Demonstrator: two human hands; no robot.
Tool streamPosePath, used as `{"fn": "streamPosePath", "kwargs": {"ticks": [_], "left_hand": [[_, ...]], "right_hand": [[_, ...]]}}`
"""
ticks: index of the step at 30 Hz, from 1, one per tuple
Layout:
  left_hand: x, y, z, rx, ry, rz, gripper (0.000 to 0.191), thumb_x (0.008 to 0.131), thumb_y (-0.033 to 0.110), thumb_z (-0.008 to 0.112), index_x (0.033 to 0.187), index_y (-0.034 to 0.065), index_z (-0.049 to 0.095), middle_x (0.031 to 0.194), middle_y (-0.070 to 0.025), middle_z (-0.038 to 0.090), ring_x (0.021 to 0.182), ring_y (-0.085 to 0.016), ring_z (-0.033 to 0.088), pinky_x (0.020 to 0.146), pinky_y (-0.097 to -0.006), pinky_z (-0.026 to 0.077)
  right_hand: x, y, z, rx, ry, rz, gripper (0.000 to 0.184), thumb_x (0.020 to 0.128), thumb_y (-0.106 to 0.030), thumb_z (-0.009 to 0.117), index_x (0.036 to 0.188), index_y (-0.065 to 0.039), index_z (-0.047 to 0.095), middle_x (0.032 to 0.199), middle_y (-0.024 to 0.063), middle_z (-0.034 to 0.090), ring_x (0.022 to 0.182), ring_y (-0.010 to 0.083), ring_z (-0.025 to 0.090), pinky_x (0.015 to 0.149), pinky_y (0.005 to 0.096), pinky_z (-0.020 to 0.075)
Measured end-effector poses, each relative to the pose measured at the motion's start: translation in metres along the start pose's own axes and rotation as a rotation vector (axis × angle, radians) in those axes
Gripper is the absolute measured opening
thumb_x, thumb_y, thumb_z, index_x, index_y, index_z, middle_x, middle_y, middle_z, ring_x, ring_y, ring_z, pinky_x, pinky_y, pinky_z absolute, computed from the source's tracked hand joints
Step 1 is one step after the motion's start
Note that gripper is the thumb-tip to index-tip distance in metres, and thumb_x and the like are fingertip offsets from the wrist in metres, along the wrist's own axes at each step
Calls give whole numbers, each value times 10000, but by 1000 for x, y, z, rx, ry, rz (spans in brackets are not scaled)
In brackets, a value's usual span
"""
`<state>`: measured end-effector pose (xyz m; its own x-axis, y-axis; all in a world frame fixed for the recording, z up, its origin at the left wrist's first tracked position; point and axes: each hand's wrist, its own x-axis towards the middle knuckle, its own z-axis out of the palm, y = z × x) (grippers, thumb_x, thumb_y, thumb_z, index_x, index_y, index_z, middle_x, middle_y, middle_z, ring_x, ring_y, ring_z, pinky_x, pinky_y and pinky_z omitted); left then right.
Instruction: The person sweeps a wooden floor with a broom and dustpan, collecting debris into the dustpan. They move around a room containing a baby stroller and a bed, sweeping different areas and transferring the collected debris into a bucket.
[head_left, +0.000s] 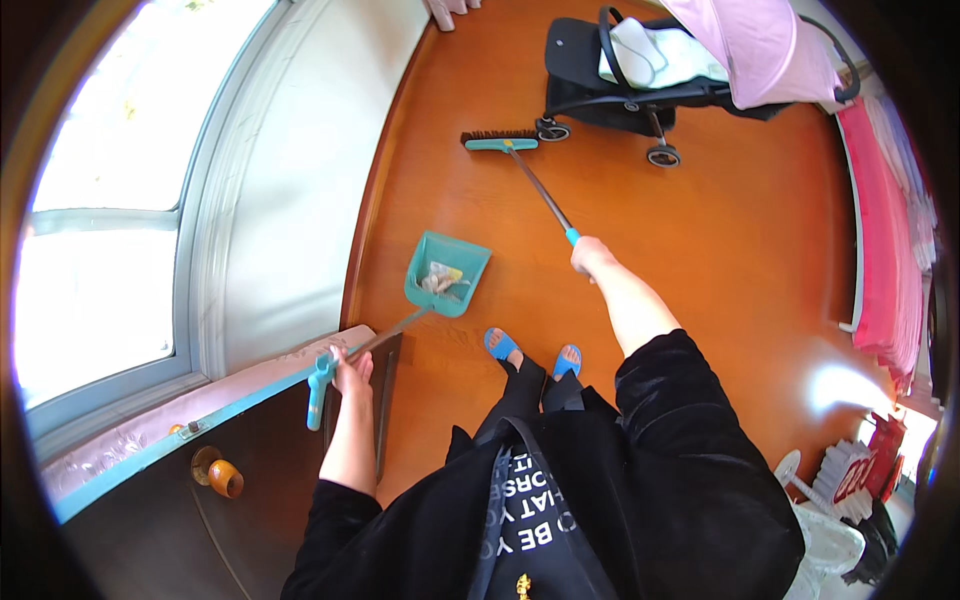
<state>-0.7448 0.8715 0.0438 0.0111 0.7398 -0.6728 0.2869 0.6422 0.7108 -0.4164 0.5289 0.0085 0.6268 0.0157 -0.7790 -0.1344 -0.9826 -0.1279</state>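
Observation:
A teal long-handled dustpan (454, 266) rests over the wooden floor (637, 225), with crumpled scraps of litter (441, 279) inside. Its pole passes through my left hand (351, 373), just below the teal end grip; the fingers look partly spread. My right hand (592, 255) is closed around the pole of a broom (501, 142), by its teal collar. The broom head, teal with dark bristles, lies on the floor ahead, beside a front wheel of a stroller (634, 67). The hidden fingers of my right hand cannot be made out fully.
The black stroller has a pink canopy. To the left are a window (105, 225), a white wall (315, 135) and a dark cabinet door (247, 525) with a wooden knob. Pink fabric (874, 247) hangs at the right. My feet in blue slippers (501, 343) stand behind the dustpan.

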Motion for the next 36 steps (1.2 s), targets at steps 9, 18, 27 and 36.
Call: {"fn": "streamPosePath", "kwargs": {"ticks": [9,18,27,36], "left_hand": [[45,21,106,-43,-50,-32,451,809,482,522,1087,131,469,923,-92,556,774,-191,604,627,-246,481],[60,43,176,-48,-179,-39,582,789,471,565,1157,53,394,1004,-152,511,810,-214,584,708,-276,497],[74,39,206,-32,-277,-87,487,806,357,591,1152,90,377,1061,-170,479,879,-240,567,714,-285,520],[39,48,183,80,-519,28,593,814,182,591,1283,142,230,1152,-190,404,901,-272,552,721,-334,494]], "right_hand": [[-160,247,68,-258,-69,59,147,808,-70,446,944,-16,456,919,222,583,898,364,567,751,449,455],[-298,322,71,-360,-154,250,181,735,-65,533,899,-18,471,846,208,594,822,365,590,704,450,476],[-222,298,34,-160,155,156,188,699,-48,518,884,-21,492,855,223,579,820,387,565,689,468,459],[-153,175,16,159,-94,321,177,759,-22,437,901,70,488,791,217,584,546,287,600,430,377,478]]}}
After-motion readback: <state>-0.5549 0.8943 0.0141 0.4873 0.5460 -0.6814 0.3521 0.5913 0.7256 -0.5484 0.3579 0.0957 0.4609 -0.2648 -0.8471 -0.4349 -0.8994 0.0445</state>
